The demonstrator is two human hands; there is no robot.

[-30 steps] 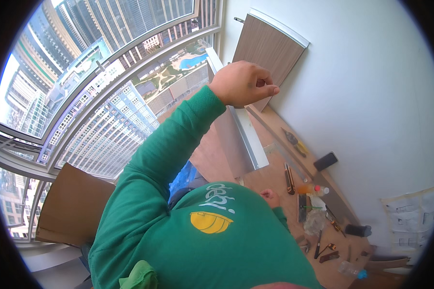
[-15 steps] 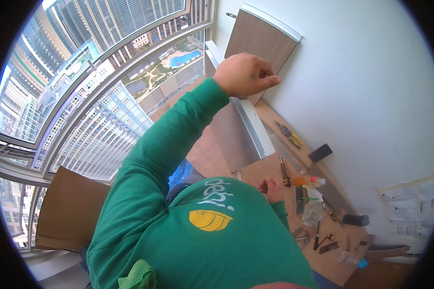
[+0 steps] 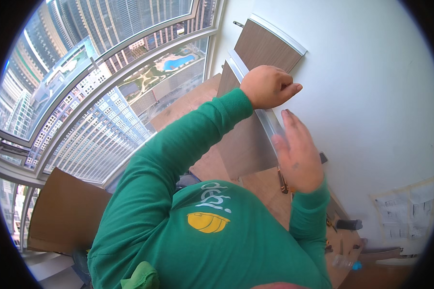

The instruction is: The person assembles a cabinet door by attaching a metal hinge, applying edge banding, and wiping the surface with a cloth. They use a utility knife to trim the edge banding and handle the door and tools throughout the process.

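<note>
A wood-grain panel (image 3: 246,147) with a pale metal strip (image 3: 269,123) along its edge stands in front of me. My left hand (image 3: 270,87) is closed just above this strip, fingers curled and thumb pressed against them. Whatever it may hold is hidden. Below it, my right hand (image 3: 301,156) is raised beside the strip with its fingers stretched out and nothing visible in them. I cannot tell whether it touches the panel.
Another wood-grain panel (image 3: 270,48) leans on the white wall behind. A utility knife (image 3: 282,180), a dark cylindrical object (image 3: 348,224) and a clear bottle (image 3: 345,262) lie on the wooden surface at right. Windows fill the left side, with a cardboard sheet (image 3: 65,209) below.
My right hand has come up from beside my body to the metal strip, its fingers now straightened. My left hand has shifted right and slightly nearer, still closed.
</note>
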